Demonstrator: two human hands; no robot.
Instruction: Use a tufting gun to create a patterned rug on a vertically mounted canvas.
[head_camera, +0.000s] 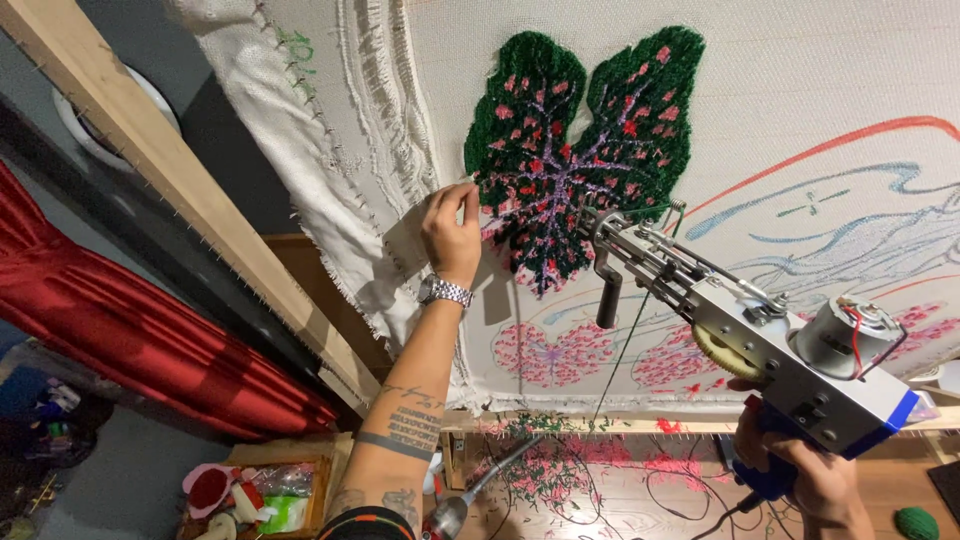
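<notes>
Right hand (800, 480) clenched round blue handle of tufting gun (760, 320), needle end up-left of grip nr green leaf patch (580, 140), prob. heavy, rigid, top-heavy w/ motor above fist; left hand (452, 235) fingertips pinched on soft backing cloth (800, 70).

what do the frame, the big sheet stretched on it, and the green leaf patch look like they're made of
Frame: pale bare wood, going by the grain, unpainted. Sheet: off-white woven cloth, matte, with frayed edges. Leaf patch: fuzzy looped yarn, dark green with pink and purple, likely wool or acrylic. The left hand touches its edge; the right hand holds a metal tufting gun.
</notes>
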